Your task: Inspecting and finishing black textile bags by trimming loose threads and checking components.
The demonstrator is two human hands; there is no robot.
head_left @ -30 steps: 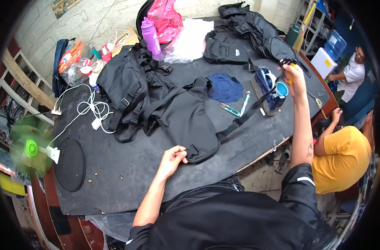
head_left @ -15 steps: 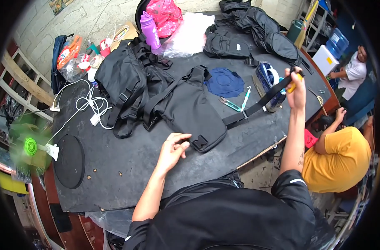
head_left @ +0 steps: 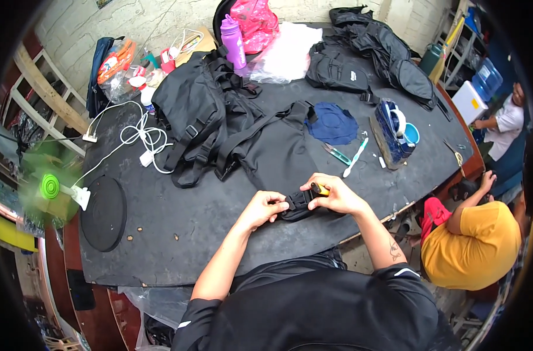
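While your left hand (head_left: 269,209) pinches the buckle (head_left: 296,202) at the near edge of the black bag (head_left: 276,157), your right hand (head_left: 329,195) pinches its other side, curled round a yellow tool (head_left: 320,189). Buckle: likely stiff, light; grip its sides. Bag: likely soft, floppy.

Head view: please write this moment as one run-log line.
left hand: grips black buckle | right hand: holds yellow-black object, at buckle | black bag: on table | nearby: blue cloth
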